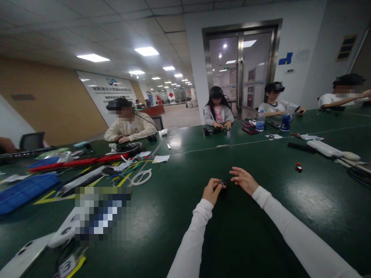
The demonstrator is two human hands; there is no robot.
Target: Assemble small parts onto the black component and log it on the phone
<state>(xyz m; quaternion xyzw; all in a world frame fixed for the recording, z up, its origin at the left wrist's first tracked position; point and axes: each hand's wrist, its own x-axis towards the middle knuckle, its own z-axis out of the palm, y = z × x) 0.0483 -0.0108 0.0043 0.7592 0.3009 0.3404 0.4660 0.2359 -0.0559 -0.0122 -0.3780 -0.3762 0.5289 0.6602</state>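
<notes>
My left hand (213, 190) pinches a small dark round piece (222, 182) with a pale ring on it; its exact kind is too small to make out. To its right, my right hand (244, 180) is held over the table with fingers apart and nothing in them. A gap separates its fingertips from the dark piece. Both hands are above the green tabletop (185, 216). Off to the right, a small red, white and black object (298, 167) stands on the table.
Left lie a coiled white cable (141, 177), a blue tray (27, 192) and a long white metal part (26, 256). A water bottle (260, 120) and blue can (285, 122) stand farther back. Several people wearing headsets sit across the table. A white tool-like object (327, 150) lies right.
</notes>
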